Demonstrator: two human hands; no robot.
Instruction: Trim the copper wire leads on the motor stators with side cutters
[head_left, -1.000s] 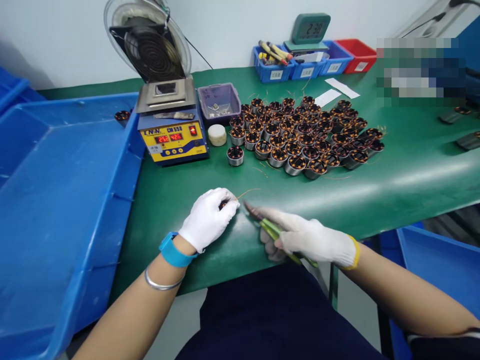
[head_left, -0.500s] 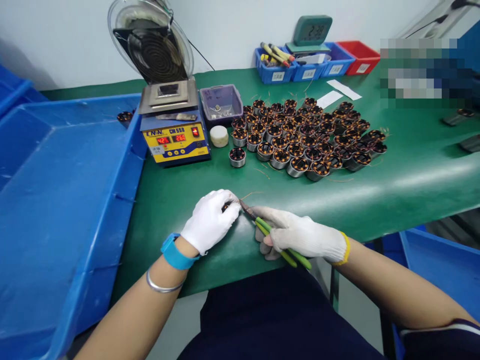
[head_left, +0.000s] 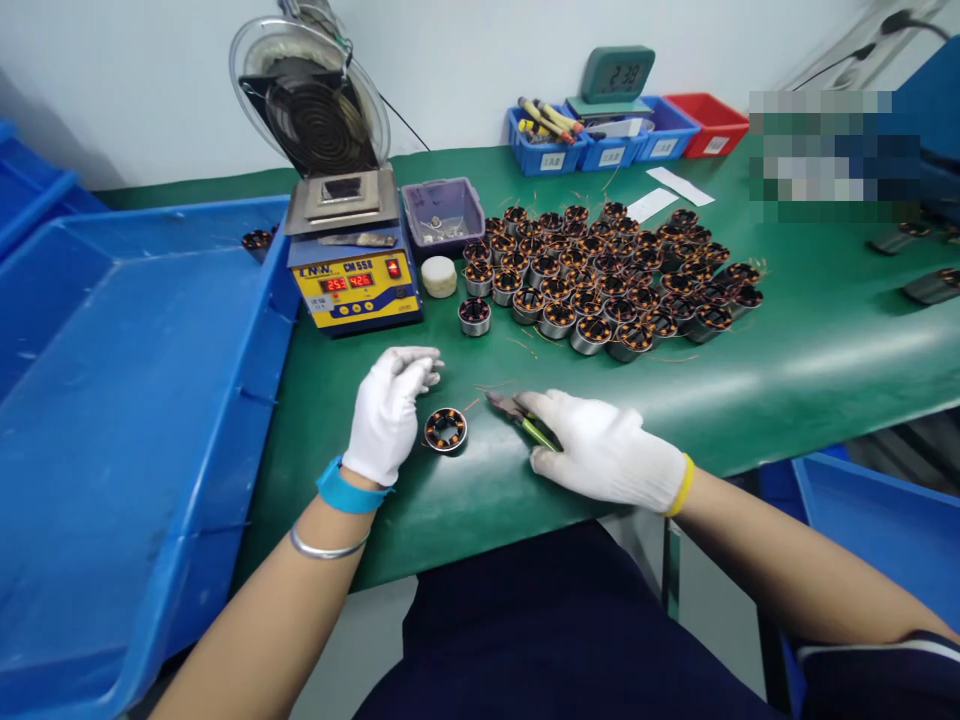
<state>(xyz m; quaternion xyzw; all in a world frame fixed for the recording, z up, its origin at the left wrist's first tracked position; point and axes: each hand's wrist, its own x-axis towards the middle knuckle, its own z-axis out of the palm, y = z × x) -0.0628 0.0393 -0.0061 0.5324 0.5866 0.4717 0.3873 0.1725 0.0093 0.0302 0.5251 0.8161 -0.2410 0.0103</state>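
A round motor stator (head_left: pixel 445 431) with orange copper windings in a metal ring rests on the green table between my hands. My left hand (head_left: pixel 390 410), in a white glove, is just left of it and apart from it; the fingers are extended and hold nothing. My gloved right hand (head_left: pixel 600 445) grips green-handled cutting pliers (head_left: pixel 536 432) whose dark jaws point left toward the stator. Thin copper wire bits (head_left: pixel 493 386) lie near the jaws. One more stator (head_left: pixel 474 316) stands alone beyond, beside a large group of stators (head_left: pixel 592 335).
A soldering pot unit (head_left: pixel 360 290) with red digits stands at the back left, beside a purple tray (head_left: pixel 442 190) and a round white block (head_left: pixel 439 277). A large blue bin (head_left: pixel 217 440) borders the left. Blue tool boxes (head_left: pixel 551 158), a red box (head_left: pixel 709 125) and a clock (head_left: pixel 619 75) line the wall.
My left hand has let go of the stator and moved up and left, leaving it on the table. My right hand still holds the pliers, now turned over with the palm facing down.
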